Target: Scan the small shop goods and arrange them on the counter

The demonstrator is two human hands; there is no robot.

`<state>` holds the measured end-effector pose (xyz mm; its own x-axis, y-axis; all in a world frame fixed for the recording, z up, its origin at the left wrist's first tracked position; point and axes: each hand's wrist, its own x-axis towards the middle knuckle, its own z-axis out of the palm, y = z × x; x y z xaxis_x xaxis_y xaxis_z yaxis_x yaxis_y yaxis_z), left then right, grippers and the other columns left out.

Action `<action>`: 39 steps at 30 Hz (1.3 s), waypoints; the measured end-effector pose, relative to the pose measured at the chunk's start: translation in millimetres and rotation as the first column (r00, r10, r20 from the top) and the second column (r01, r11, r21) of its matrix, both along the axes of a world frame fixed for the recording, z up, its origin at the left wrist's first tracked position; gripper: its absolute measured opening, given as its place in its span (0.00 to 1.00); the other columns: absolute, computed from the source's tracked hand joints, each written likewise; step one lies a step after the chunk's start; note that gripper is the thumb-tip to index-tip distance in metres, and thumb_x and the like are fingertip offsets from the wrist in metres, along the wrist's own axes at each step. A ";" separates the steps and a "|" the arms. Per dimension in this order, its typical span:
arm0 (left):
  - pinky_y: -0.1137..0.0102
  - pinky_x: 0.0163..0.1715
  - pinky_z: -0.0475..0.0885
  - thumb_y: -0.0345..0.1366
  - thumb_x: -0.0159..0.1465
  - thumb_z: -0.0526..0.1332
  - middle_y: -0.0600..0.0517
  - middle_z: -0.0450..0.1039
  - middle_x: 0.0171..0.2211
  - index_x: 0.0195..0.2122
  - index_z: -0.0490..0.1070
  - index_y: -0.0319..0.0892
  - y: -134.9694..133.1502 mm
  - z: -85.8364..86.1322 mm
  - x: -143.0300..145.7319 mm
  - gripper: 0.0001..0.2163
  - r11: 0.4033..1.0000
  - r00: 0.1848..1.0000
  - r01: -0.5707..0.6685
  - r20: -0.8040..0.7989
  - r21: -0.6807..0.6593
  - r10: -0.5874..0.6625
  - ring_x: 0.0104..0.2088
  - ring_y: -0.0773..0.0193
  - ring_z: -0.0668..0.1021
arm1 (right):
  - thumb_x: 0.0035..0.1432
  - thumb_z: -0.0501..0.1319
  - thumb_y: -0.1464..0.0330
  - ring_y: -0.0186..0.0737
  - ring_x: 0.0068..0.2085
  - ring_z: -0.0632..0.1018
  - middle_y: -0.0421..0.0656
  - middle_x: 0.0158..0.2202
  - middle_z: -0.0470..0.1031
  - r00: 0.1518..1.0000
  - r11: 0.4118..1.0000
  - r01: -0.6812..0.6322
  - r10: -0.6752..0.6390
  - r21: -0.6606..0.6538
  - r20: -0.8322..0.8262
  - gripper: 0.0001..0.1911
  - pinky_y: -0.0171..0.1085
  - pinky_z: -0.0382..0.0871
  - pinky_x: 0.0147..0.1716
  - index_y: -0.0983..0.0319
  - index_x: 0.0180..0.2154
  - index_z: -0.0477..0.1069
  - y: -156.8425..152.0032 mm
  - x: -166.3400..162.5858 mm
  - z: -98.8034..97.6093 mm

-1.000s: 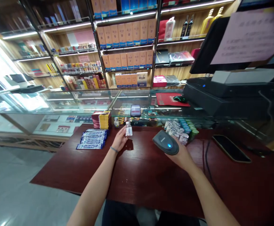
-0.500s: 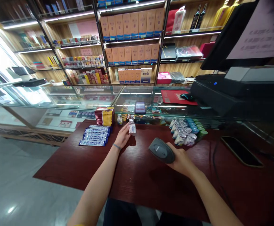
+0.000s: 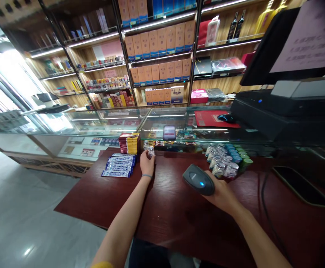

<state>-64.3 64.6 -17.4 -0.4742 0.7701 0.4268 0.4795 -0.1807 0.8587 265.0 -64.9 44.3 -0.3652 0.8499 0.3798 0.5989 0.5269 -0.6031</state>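
Your left hand (image 3: 147,163) had hold of this little bottle (image 3: 150,149) by the surface's (image 3: 173,208) far edge, right of the blue packets (image 3: 119,166). Your right hand (image 3: 222,194) was gripping the scanner (image 3: 198,179) pretty snugly.

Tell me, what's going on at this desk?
A person's left hand has a small jar between its fingers near the desk's far edge. The right hand holds a dark handheld scanner with a blue light showing. Rows of small jars stand to the right; blue-and-white packets lie to the left, near a red-and-yellow stack.
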 end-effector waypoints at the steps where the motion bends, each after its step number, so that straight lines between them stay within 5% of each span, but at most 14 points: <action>1: 0.57 0.55 0.73 0.31 0.59 0.69 0.43 0.76 0.48 0.51 0.72 0.41 2.9 -1.0 1.9 0.19 1.000 0.999 -0.019 -0.047 -0.014 0.019 0.50 0.54 0.79 | 0.58 0.61 0.65 0.48 0.35 0.86 0.39 0.35 0.82 1.000 1.000 0.006 -0.006 0.010 -0.002 0.21 0.35 0.68 0.31 0.55 0.53 0.63 0.1 0.6 -0.7; 11: 0.61 0.51 0.72 0.31 0.60 0.70 0.43 0.70 0.47 0.48 0.69 0.40 35.6 7.1 19.6 0.17 0.980 0.980 -0.160 -0.141 -0.117 0.143 0.48 0.55 0.76 | 0.59 0.61 0.66 0.47 0.35 0.86 0.39 0.34 0.82 1.000 1.000 -0.004 0.005 0.008 -0.022 0.18 0.33 0.68 0.30 0.56 0.51 0.65 0.5 3.2 5.5; 19: 0.58 0.55 0.71 0.31 0.60 0.69 0.43 0.68 0.48 0.49 0.69 0.42 47.2 6.8 24.6 0.17 0.982 0.983 -0.155 -0.112 -0.110 0.143 0.49 0.53 0.76 | 0.58 0.61 0.67 0.46 0.35 0.86 0.40 0.36 0.83 0.999 0.999 0.001 -0.003 -0.038 -0.041 0.19 0.33 0.69 0.30 0.55 0.52 0.66 -1.9 3.7 9.3; 39: 0.52 0.59 0.68 0.31 0.60 0.68 0.39 0.70 0.50 0.51 0.70 0.40 46.8 11.0 25.4 0.18 0.984 0.978 -0.155 -0.157 -0.087 0.140 0.55 0.47 0.75 | 0.60 0.62 0.64 0.46 0.35 0.84 0.42 0.37 0.82 0.996 0.999 0.007 -0.011 -0.038 -0.086 0.16 0.35 0.71 0.32 0.57 0.50 0.66 0.2 5.2 4.7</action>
